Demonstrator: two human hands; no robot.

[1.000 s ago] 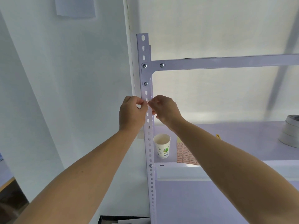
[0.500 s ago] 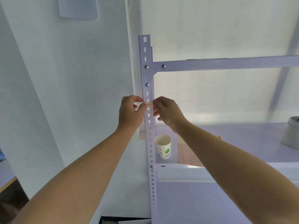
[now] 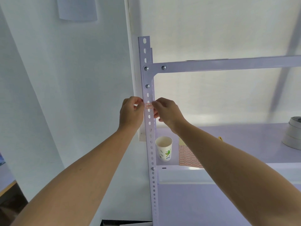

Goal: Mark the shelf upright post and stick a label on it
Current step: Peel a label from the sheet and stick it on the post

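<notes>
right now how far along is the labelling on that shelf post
Nearly done. The red-printed label already sits on the upright post, below the bracket screws. In hand: the left hand and right hand pinch at its two ends, apparently pressing it down. Left: let go. Any pen mark is not visible. The label sheet lies on the shelf.

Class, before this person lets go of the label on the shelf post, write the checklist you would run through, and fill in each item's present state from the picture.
1. Label lies on the front face of the upright post: ok.
2. Label sits level, not skewed: ok.
3. Both hands at its ends, left hand and right hand: ok.
4. Edges pressed flat all round: cannot tell.
5. Pen mark on the post: cannot tell.
6. Spare label sheet within reach on the shelf: ok.
</notes>
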